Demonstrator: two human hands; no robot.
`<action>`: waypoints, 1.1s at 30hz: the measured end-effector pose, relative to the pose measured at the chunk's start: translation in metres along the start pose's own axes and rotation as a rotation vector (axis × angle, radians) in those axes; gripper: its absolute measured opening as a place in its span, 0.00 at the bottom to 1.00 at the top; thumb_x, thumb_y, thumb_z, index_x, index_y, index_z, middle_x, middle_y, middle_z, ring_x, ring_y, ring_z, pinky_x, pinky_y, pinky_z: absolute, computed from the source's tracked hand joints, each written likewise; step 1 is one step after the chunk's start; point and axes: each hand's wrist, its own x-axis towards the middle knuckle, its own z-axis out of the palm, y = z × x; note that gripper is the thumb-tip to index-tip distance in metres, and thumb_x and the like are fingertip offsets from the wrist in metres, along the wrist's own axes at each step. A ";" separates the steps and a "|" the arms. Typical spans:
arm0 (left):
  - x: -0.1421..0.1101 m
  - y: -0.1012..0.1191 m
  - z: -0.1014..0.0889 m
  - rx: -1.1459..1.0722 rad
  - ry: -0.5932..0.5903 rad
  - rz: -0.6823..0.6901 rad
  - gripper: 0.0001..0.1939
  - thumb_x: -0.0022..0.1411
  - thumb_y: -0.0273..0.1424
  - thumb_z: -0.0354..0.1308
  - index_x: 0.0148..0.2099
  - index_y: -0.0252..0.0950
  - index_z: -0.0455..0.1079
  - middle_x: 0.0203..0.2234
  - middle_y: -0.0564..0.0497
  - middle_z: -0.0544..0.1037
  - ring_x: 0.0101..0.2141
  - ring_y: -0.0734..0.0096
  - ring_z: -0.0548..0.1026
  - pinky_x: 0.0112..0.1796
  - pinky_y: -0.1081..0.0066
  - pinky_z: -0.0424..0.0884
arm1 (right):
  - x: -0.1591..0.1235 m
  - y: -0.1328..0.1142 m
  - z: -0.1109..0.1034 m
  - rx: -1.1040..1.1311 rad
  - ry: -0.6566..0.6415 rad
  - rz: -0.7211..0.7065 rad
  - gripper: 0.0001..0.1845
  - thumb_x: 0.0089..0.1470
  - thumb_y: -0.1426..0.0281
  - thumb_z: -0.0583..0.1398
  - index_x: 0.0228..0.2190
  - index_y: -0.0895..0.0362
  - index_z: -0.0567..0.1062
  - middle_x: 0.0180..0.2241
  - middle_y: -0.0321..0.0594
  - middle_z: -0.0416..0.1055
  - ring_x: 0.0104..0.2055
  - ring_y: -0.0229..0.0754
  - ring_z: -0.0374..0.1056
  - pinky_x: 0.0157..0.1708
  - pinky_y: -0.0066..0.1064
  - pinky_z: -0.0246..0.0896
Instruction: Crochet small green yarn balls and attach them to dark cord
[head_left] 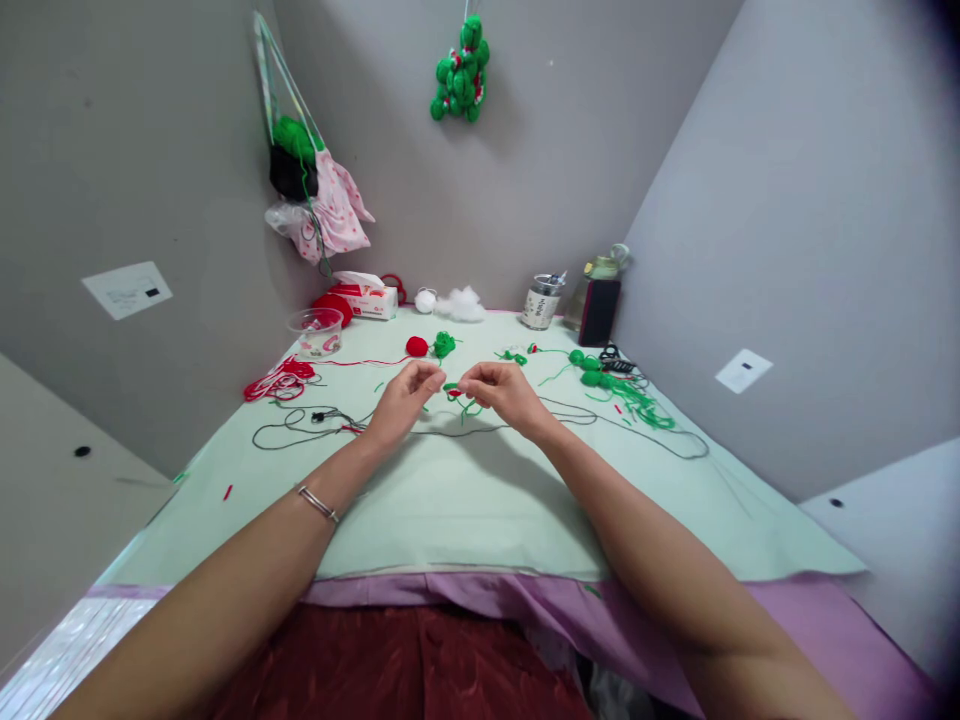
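The yarn piece is held above the table, pinched by the right hand; whether anything is grasped by the left hand cannot be told. Likely light, soft and stretchy, it is best pinched at its edge, off the loose ends.

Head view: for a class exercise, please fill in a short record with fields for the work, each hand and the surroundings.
Work: small green-and-red yarn piece between the hands
Left hand: fingertips close beside it; grip unclear
Right hand: fingertips pinched at its edge
Beyond the hands: red ball, green yarn bundle
Table back: tissue box, white fluff
Back wall: hanging green bobbly item
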 end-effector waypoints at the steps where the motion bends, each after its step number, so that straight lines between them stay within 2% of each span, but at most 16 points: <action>1: -0.001 0.002 0.001 0.004 -0.078 -0.009 0.17 0.61 0.47 0.59 0.39 0.36 0.72 0.34 0.51 0.75 0.37 0.69 0.71 0.42 0.70 0.66 | -0.001 -0.001 0.002 -0.025 -0.008 -0.017 0.16 0.49 0.59 0.64 0.26 0.60 0.76 0.21 0.34 0.68 0.24 0.33 0.56 0.25 0.28 0.52; 3: -0.002 0.004 0.002 0.010 -0.179 -0.049 0.18 0.60 0.47 0.59 0.36 0.36 0.74 0.31 0.51 0.75 0.35 0.68 0.71 0.41 0.69 0.66 | -0.003 -0.002 0.005 -0.054 -0.024 -0.045 0.15 0.51 0.59 0.63 0.27 0.60 0.76 0.22 0.35 0.68 0.25 0.34 0.57 0.26 0.28 0.53; 4: -0.002 0.003 0.002 0.009 -0.185 -0.064 0.18 0.60 0.47 0.60 0.34 0.36 0.74 0.29 0.51 0.75 0.34 0.68 0.71 0.40 0.69 0.66 | -0.003 -0.002 0.006 -0.056 -0.032 -0.058 0.15 0.53 0.59 0.62 0.27 0.60 0.76 0.23 0.35 0.68 0.25 0.34 0.58 0.26 0.28 0.53; 7: 0.000 -0.001 0.001 0.000 -0.099 -0.051 0.15 0.58 0.44 0.62 0.32 0.36 0.74 0.28 0.52 0.75 0.31 0.71 0.68 0.36 0.70 0.65 | -0.003 -0.001 0.005 -0.024 -0.064 -0.074 0.17 0.57 0.58 0.58 0.29 0.60 0.74 0.25 0.37 0.70 0.27 0.35 0.62 0.29 0.29 0.58; 11: 0.002 -0.007 -0.002 -0.011 -0.025 -0.022 0.13 0.55 0.41 0.66 0.33 0.36 0.76 0.26 0.53 0.75 0.29 0.73 0.67 0.34 0.71 0.63 | -0.004 0.001 0.003 -0.017 -0.095 -0.051 0.14 0.52 0.60 0.63 0.31 0.59 0.74 0.26 0.36 0.70 0.28 0.35 0.62 0.29 0.28 0.58; 14: 0.002 -0.009 -0.002 -0.097 -0.038 -0.061 0.15 0.52 0.40 0.68 0.37 0.35 0.75 0.27 0.53 0.76 0.29 0.73 0.70 0.35 0.70 0.66 | -0.004 0.001 0.004 -0.006 -0.092 -0.049 0.11 0.50 0.63 0.64 0.30 0.59 0.75 0.25 0.35 0.69 0.27 0.34 0.61 0.28 0.28 0.56; 18: 0.002 -0.009 -0.001 -0.187 -0.093 -0.114 0.18 0.49 0.38 0.71 0.40 0.35 0.74 0.31 0.51 0.79 0.31 0.70 0.75 0.39 0.67 0.69 | -0.002 0.001 0.002 -0.030 -0.063 -0.076 0.09 0.51 0.66 0.61 0.31 0.60 0.76 0.24 0.35 0.69 0.26 0.34 0.62 0.28 0.28 0.59; 22: 0.002 -0.007 -0.001 -0.210 -0.109 -0.132 0.18 0.46 0.36 0.72 0.39 0.36 0.74 0.32 0.52 0.79 0.33 0.68 0.76 0.42 0.65 0.70 | -0.001 -0.001 -0.006 -0.020 -0.065 -0.164 0.14 0.56 0.65 0.56 0.39 0.59 0.76 0.31 0.40 0.75 0.27 0.34 0.65 0.30 0.29 0.63; 25: 0.002 -0.006 -0.002 -0.166 -0.120 -0.137 0.17 0.48 0.37 0.71 0.39 0.36 0.75 0.30 0.52 0.78 0.32 0.69 0.75 0.42 0.65 0.69 | -0.002 -0.003 -0.011 0.023 -0.055 -0.153 0.16 0.56 0.65 0.56 0.45 0.57 0.73 0.32 0.40 0.76 0.25 0.34 0.66 0.26 0.28 0.62; 29: 0.001 -0.004 -0.003 -0.136 -0.149 -0.165 0.18 0.50 0.40 0.70 0.41 0.36 0.76 0.31 0.51 0.79 0.34 0.68 0.76 0.44 0.64 0.68 | -0.001 -0.001 -0.016 -0.020 -0.019 -0.099 0.10 0.55 0.63 0.59 0.34 0.58 0.73 0.26 0.38 0.75 0.22 0.35 0.66 0.23 0.27 0.59; 31: 0.000 -0.004 -0.003 -0.135 -0.156 -0.169 0.17 0.51 0.41 0.69 0.40 0.36 0.75 0.31 0.51 0.78 0.34 0.67 0.76 0.44 0.64 0.68 | 0.000 0.001 -0.018 -0.090 0.004 -0.120 0.10 0.54 0.63 0.60 0.30 0.58 0.75 0.24 0.37 0.72 0.24 0.35 0.65 0.25 0.28 0.60; 33: 0.000 -0.003 -0.004 -0.120 -0.163 -0.170 0.16 0.51 0.40 0.69 0.39 0.36 0.75 0.30 0.51 0.78 0.34 0.67 0.76 0.44 0.64 0.68 | 0.001 0.004 -0.021 -0.175 0.030 -0.187 0.09 0.54 0.64 0.62 0.30 0.58 0.78 0.28 0.39 0.72 0.28 0.37 0.66 0.29 0.30 0.60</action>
